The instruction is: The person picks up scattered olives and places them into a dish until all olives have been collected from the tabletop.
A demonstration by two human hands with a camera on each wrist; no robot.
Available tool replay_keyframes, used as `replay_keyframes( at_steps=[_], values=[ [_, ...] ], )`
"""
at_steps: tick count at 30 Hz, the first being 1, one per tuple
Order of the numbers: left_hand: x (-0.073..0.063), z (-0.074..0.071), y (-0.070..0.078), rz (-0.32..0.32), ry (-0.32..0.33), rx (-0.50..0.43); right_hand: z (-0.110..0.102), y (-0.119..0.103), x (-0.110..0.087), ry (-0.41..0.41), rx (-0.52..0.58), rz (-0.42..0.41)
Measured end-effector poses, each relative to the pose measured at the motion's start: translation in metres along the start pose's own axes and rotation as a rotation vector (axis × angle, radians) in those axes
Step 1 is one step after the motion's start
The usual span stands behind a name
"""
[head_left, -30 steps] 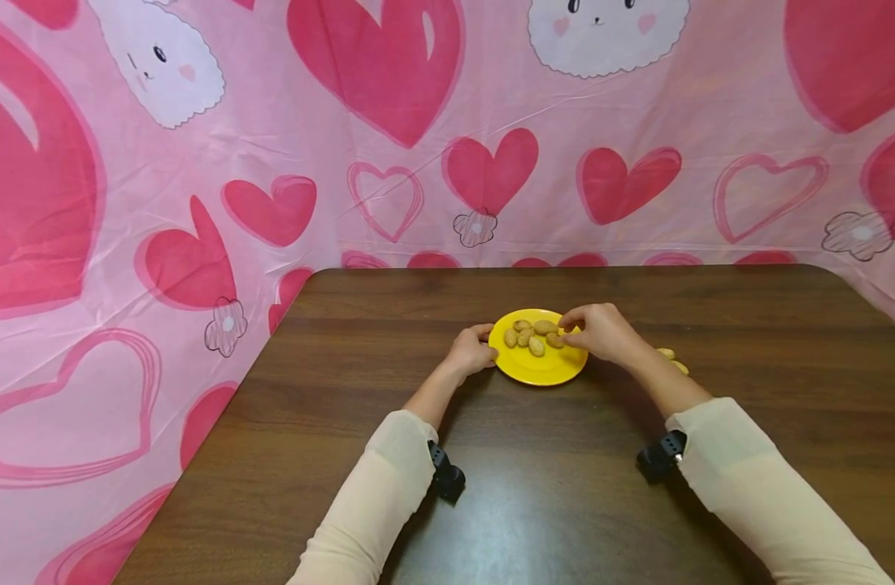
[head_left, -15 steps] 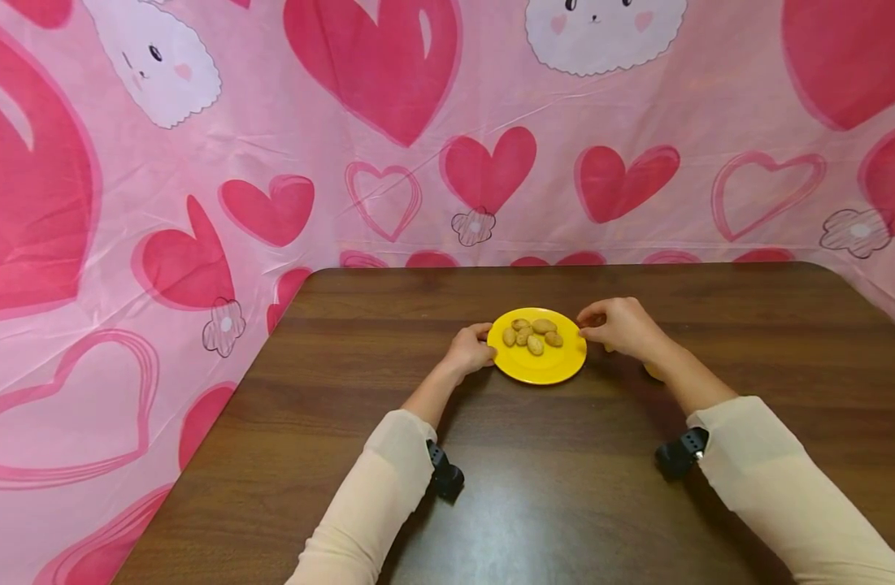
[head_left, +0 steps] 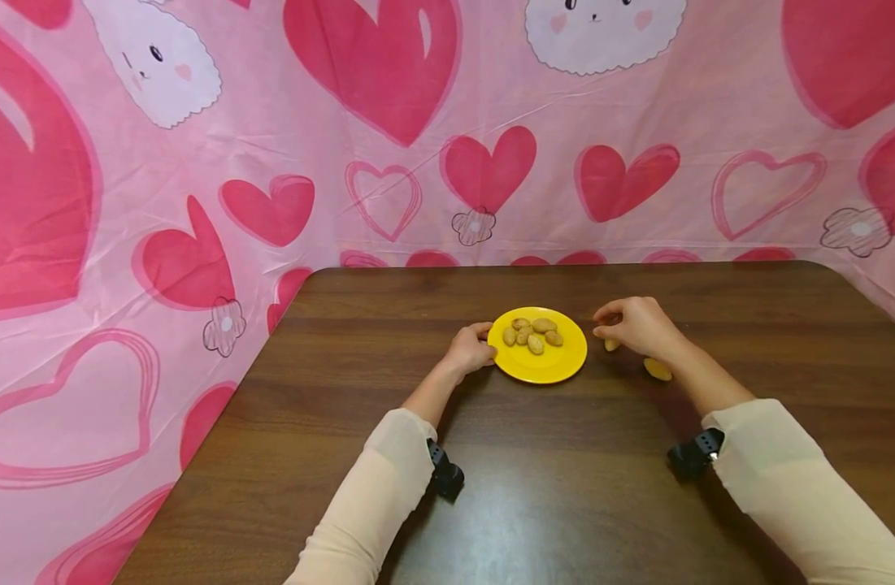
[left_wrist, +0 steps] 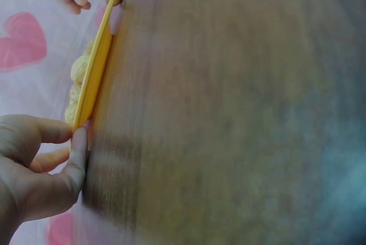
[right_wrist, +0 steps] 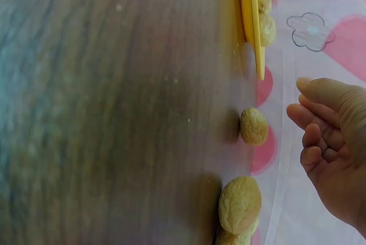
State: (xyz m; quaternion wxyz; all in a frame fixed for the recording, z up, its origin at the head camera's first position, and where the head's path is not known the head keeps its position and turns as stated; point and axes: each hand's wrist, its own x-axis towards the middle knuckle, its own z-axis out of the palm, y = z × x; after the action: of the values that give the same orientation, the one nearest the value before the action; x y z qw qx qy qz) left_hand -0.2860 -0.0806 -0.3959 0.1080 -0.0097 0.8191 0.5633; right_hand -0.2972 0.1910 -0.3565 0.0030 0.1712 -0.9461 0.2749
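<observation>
My left hand [head_left: 471, 351] pinches the left rim of a yellow plate [head_left: 538, 372] between thumb and fingers. Several small, tan, wrinkled ovals, like small potatoes [head_left: 536, 345], lie on the plate's back half. Right of the plate, my right hand [head_left: 640, 327] is raised over the table with nothing in its fingers; in the right wrist view a gap parts the thumb and index fingertip. Below that hand sits one loose small potato [right_wrist: 253, 126], partly hidden in the head view. A further small potato [head_left: 658, 370] lies by the right wrist, and another shows behind it in the right wrist view.
The brown wooden table [head_left: 491, 487] reaches back to a pink cloth [head_left: 484, 97] printed with hearts. Black wrist cameras hang below both forearms, close over the tabletop.
My right hand has drawn back from the small potatoes on the plate, moving right over the table, uncovering a loose one. My left hand keeps its grip on the plate.
</observation>
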Motion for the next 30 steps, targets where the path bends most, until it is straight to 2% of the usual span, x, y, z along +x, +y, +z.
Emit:
replay_keyframes(
  at_steps=[13, 20, 30],
  values=[
    [0.001, 0.000, 0.000, -0.001, 0.000, -0.001, -0.003, 0.012, -0.006, 0.014, -0.039, 0.059],
    [0.000, 0.000, 0.001, -0.011, 0.000, 0.013, -0.004, 0.014, -0.007, -0.018, -0.063, 0.106],
    [-0.001, -0.001, 0.001, -0.011, 0.000, 0.005, -0.001, 0.016, -0.007, -0.032, -0.080, 0.108]
  ],
)
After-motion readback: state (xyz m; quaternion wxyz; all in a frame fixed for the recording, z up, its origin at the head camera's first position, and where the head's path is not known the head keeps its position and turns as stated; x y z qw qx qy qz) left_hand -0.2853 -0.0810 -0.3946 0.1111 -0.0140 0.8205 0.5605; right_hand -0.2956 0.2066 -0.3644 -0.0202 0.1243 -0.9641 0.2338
